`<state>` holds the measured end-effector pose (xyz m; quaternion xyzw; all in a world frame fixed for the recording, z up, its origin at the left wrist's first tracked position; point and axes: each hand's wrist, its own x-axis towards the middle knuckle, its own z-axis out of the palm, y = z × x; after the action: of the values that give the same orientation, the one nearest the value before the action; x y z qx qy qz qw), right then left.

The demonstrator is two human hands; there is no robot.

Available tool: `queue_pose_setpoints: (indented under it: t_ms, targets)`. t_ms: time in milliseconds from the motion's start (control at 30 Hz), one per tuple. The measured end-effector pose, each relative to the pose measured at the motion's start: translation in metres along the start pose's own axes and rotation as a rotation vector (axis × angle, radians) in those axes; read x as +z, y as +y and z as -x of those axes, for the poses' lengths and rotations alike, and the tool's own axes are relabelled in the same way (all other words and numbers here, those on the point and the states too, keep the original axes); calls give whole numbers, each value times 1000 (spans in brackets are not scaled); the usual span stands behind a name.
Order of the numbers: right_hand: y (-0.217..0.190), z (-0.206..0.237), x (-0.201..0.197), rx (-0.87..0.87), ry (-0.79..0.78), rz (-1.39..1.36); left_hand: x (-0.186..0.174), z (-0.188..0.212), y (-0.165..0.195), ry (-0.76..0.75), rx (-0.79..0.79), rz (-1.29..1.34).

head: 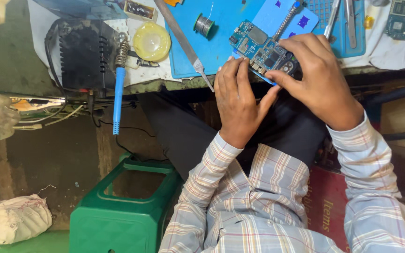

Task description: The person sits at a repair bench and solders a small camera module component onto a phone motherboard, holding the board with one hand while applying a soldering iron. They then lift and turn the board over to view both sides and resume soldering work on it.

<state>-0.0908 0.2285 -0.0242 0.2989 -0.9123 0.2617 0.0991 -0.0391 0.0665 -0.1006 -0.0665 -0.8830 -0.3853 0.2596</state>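
We see a green plastic stool on the floor below the bench, where a blue rubber work mat lies. At the mat's near edge our left hand and right hand both pinch a small blue-green circuit board, fingers closed on its edges, with a blue-handled soldering iron well to the left.

Circuit board was bare blue laminate with shiny metal shields, held by both hands. Blue mat on the tabletop looked matt, rubbery. Solder spool at 11 o'clock was dull metal wire. Stool was glossy green plastic. Shirt sleeve was soft checked cloth.
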Motion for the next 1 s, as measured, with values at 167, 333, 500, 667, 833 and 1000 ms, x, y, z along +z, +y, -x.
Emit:
queue_pose_setpoints:
  t_ms: [167,333,500,667,833,1000]
  targets:
    - [2,8,5,-8,29,47,-4,-4,0,-1,0,19]
    - [0,10,8,-57,74,92,-6,-4,-3,-4,9,0]
    - [-2,-3,-11,-137,-70,118,-6,-3,-7,-3,27,-26]
    - [4,-16,-19,-85,-203,84,-3,-7,-9,20,43,-55]
    - [5,-13,-13,-128,-175,184,2,-14,-12,27,5,-75]
    - [1,-5,-2,-172,-149,351,3,-15,-17,13,12,-39]
